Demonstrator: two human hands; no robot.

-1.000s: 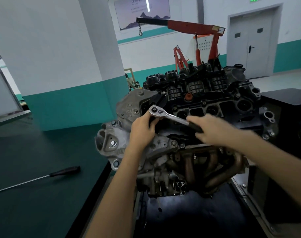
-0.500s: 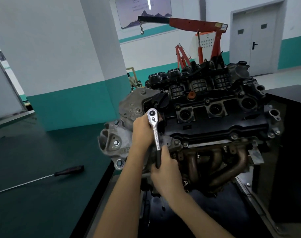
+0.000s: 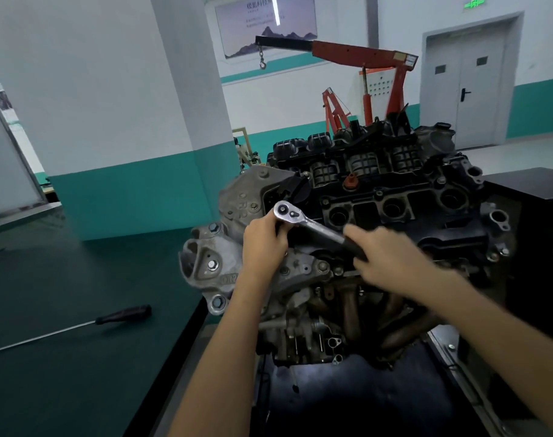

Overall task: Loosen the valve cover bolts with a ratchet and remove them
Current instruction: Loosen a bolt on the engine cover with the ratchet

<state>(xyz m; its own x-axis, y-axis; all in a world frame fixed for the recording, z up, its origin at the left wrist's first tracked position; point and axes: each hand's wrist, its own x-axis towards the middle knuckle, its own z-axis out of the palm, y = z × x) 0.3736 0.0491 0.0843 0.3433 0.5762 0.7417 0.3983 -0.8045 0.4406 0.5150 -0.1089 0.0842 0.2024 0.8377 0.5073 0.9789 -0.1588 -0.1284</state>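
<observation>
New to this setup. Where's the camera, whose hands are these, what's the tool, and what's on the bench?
There is no robot here. These are a person's two bare hands, filmed by one wide-angle camera worn on their head that looks forward and down. In front of them stands a car engine with a black valve cover on top. The left hand holds the silver head of a ratchet at the cover's near left corner; the bolt under it is hidden. The right hand, blurred, grips the ratchet's black handle. On the green bench to the left lies a long screwdriver. A red hoist stands behind.
</observation>
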